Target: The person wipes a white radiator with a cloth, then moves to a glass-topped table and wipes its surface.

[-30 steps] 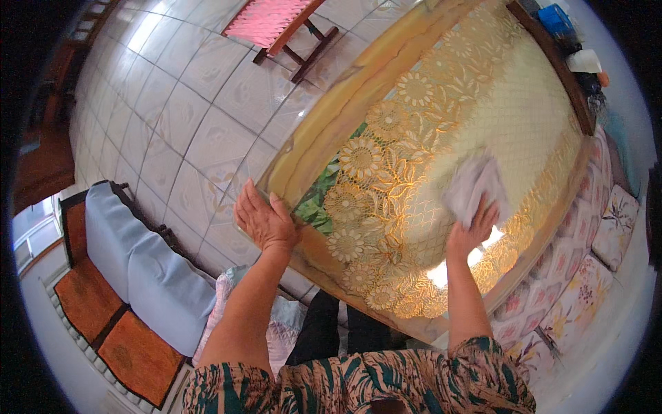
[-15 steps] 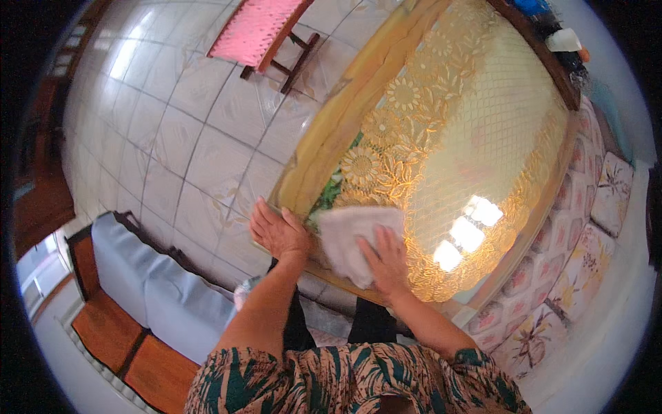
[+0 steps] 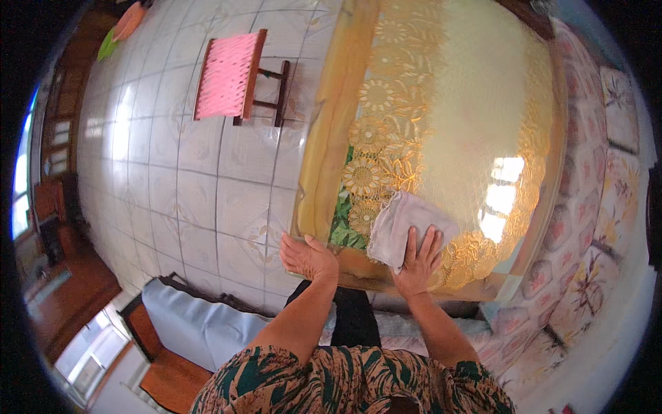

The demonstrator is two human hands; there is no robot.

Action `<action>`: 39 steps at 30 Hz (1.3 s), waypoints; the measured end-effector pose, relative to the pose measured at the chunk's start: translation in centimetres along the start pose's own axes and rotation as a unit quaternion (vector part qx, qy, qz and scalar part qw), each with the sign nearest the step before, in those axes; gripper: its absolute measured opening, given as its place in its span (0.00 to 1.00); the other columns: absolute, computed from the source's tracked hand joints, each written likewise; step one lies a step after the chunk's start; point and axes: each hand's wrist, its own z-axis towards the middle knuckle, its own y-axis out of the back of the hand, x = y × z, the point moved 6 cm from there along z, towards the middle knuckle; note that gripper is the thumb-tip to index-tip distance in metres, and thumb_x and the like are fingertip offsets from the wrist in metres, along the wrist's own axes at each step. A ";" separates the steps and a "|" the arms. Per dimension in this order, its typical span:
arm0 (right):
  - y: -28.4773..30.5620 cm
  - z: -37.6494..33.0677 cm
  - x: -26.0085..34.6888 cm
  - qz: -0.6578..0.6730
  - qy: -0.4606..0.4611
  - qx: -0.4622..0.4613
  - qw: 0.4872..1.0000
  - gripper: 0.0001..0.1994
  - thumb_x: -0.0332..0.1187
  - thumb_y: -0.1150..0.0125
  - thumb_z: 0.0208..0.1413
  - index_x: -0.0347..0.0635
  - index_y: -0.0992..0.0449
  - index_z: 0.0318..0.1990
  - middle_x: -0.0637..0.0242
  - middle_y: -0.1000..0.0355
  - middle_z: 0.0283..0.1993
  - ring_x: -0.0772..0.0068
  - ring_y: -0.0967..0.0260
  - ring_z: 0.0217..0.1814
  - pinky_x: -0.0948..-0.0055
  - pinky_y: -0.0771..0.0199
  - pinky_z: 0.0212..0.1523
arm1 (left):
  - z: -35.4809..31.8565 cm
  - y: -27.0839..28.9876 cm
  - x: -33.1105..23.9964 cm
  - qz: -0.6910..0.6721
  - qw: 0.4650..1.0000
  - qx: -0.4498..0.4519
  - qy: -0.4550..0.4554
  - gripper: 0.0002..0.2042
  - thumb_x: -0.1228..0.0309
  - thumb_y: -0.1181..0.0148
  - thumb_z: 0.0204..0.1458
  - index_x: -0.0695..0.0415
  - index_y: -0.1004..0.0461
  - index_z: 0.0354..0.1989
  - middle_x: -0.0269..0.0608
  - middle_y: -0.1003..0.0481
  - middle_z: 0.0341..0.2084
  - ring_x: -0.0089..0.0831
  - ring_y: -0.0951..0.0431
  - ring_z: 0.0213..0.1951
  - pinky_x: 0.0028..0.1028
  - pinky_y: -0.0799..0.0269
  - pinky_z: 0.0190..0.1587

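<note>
A folded pale grey-pink cloth (image 3: 407,224) lies on the near part of a table covered in clear plastic over a gold floral lace cloth (image 3: 386,141). My right hand (image 3: 419,262) presses flat on the cloth's near right part, fingers spread and stretched over it. At the table's near left corner, my left hand (image 3: 310,259) rests by the edge with its fingers extended and nothing in them. Green leaf-patterned fabric (image 3: 345,228) shows beneath the plastic between my left hand and the cloth.
A stool with a pink woven seat (image 3: 227,76) stands on the tiled floor (image 3: 196,165) to the left. Along the table's right side runs a floral-covered seat (image 3: 586,172) with cushions (image 3: 620,186). A wooden seat with a blue-grey cover (image 3: 200,317) is at lower left.
My right hand and the cloth have moved right across the table, away from the left edge. My left hand remains by the near left corner. The whole view has turned.
</note>
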 end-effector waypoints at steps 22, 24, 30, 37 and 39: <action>2.2 15.5 -1.9 -0.040 -0.359 -0.182 0.914 0.42 0.47 0.39 0.45 0.58 0.50 0.70 0.53 0.60 0.74 0.44 0.64 0.75 0.37 0.55 0.61 | 21.1 0.5 -23.6 -0.273 0.804 0.235 -0.474 0.24 0.74 0.49 0.55 0.66 0.42 0.61 0.54 0.38 0.58 0.50 0.40 0.60 0.41 0.50 0.64; 2.2 15.7 -1.7 -0.036 -0.365 -0.166 0.915 0.42 0.46 0.39 0.46 0.57 0.50 0.70 0.53 0.60 0.74 0.44 0.64 0.75 0.38 0.55 0.62 | 21.3 0.6 -31.9 -0.260 0.743 0.196 -0.585 0.24 0.76 0.47 0.52 0.64 0.39 0.60 0.53 0.37 0.57 0.51 0.40 0.59 0.44 0.49 0.64; 2.4 16.2 -1.9 -0.045 -0.363 -0.163 0.916 0.41 0.47 0.41 0.47 0.55 0.49 0.70 0.52 0.60 0.74 0.43 0.63 0.74 0.39 0.57 0.62 | 17.2 -4.2 -46.6 -0.185 0.591 0.148 -0.771 0.25 0.67 0.46 0.53 0.54 0.37 0.61 0.44 0.40 0.61 0.46 0.43 0.63 0.44 0.49 0.64; 3.1 16.2 -1.9 -0.001 -0.381 -0.144 0.913 0.42 0.55 0.42 0.46 0.55 0.48 0.69 0.50 0.59 0.73 0.41 0.64 0.74 0.35 0.58 0.61 | 15.4 -5.5 -48.4 -0.085 0.580 0.152 -0.796 0.28 0.60 0.44 0.51 0.50 0.39 0.62 0.42 0.42 0.63 0.45 0.46 0.64 0.45 0.52 0.65; 3.4 16.3 -2.2 0.021 -0.381 -0.150 0.912 0.43 0.58 0.43 0.45 0.57 0.47 0.69 0.49 0.59 0.74 0.40 0.64 0.74 0.33 0.58 0.61 | 15.1 -5.5 -48.8 -0.075 0.581 0.150 -0.797 0.28 0.60 0.44 0.51 0.50 0.39 0.62 0.42 0.43 0.63 0.45 0.46 0.64 0.45 0.52 0.65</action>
